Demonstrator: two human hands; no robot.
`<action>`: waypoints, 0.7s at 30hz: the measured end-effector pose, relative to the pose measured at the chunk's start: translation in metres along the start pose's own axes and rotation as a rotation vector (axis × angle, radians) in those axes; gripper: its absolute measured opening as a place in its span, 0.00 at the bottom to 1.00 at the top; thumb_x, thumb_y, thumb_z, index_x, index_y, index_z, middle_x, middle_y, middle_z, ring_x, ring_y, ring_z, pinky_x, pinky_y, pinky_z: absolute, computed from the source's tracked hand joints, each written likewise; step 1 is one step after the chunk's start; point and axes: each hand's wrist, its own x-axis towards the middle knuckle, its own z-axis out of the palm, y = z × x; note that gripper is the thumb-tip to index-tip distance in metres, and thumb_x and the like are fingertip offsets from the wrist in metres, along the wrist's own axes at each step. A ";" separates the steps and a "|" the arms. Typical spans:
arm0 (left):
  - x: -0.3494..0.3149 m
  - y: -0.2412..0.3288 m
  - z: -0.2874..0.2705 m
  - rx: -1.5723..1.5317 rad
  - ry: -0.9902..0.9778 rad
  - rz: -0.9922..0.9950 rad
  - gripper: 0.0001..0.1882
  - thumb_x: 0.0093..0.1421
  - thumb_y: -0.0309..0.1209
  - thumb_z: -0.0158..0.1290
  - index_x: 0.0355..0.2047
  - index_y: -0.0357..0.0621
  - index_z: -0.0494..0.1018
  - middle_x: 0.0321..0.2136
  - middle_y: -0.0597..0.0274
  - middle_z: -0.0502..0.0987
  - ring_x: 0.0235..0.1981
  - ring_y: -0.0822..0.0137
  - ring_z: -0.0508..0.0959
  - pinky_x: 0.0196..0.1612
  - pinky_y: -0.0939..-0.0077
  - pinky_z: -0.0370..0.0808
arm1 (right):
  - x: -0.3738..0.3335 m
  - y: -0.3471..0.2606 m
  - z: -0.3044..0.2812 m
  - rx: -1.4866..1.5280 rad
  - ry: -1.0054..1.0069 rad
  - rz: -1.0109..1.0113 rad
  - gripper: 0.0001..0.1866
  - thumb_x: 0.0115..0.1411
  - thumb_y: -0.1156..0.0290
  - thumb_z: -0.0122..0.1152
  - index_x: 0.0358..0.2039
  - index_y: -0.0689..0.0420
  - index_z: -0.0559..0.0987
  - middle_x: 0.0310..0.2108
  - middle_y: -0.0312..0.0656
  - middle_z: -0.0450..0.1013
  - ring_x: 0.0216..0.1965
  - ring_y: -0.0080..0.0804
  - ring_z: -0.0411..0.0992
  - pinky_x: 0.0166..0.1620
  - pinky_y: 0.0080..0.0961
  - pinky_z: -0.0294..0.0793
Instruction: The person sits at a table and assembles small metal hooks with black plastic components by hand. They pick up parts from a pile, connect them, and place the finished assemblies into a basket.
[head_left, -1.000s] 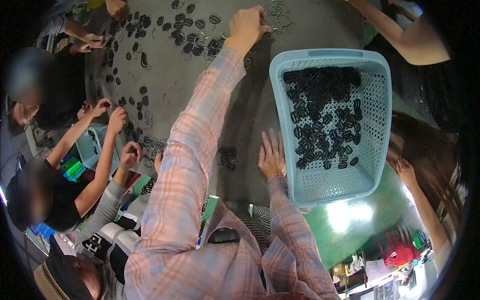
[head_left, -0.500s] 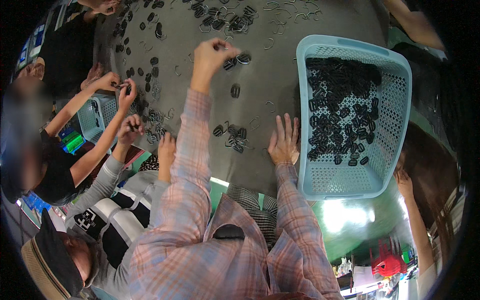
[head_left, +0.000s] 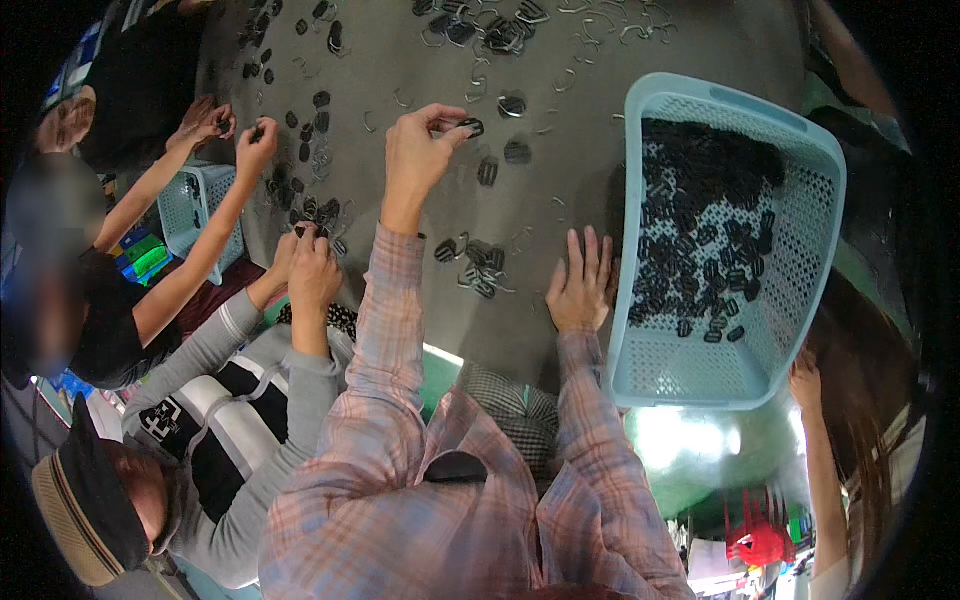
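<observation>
My left hand (head_left: 418, 165) is raised over the grey table (head_left: 400, 305), thumb and fingers pinching a small black slotted buckle (head_left: 470, 128). To the right of it lie a black buckle with a metal wire ring (head_left: 511, 106) and a plain black buckle (head_left: 487, 171). A blurred black buckle (head_left: 517, 152) shows beside these; whether it touches the table I cannot tell. My right hand (head_left: 580, 288) lies flat, fingers spread, beside the blue basket (head_left: 632, 250). Between my forearms sits a small pile of black buckles and wire hooks (head_left: 484, 266).
Many black buckles fill part of the basket, which overhangs the table's near right edge. More buckles and bent wire hooks (head_left: 508, 35) lie at the far side. At left, co-workers' hands (head_left: 312, 270) handle similar pieces near a smaller basket (head_left: 185, 225). Another person's arm (head_left: 822, 450) is at right.
My left hand has drawn back toward me, and the pinched buckle now shows clearly. A blurred buckle appears right of it. The grey-sleeved co-worker's hands have come together. The view has shifted slightly.
</observation>
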 end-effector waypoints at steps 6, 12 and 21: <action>0.058 0.011 0.005 -0.572 -0.038 0.108 0.12 0.53 0.32 0.57 0.36 0.40 0.78 0.21 0.66 0.75 0.22 0.71 0.73 0.27 0.79 0.67 | 0.002 0.006 0.005 0.038 0.046 -0.031 0.26 0.59 0.67 0.52 0.59 0.45 0.65 0.64 0.34 0.54 0.66 0.40 0.49 0.65 0.45 0.46; 0.176 0.034 0.034 -0.703 -0.073 0.111 0.17 0.46 0.42 0.63 0.27 0.40 0.75 0.24 0.57 0.77 0.28 0.63 0.76 0.31 0.72 0.71 | 0.002 0.004 0.007 0.032 0.029 -0.060 0.26 0.59 0.68 0.53 0.59 0.46 0.65 0.63 0.36 0.56 0.65 0.44 0.50 0.64 0.48 0.48; 0.168 0.051 0.050 0.075 0.006 0.347 0.14 0.51 0.41 0.58 0.31 0.44 0.76 0.30 0.62 0.76 0.30 0.70 0.74 0.31 0.77 0.69 | 0.000 0.007 0.008 0.041 0.051 -0.045 0.26 0.57 0.67 0.54 0.58 0.47 0.67 0.62 0.38 0.58 0.64 0.45 0.52 0.63 0.48 0.49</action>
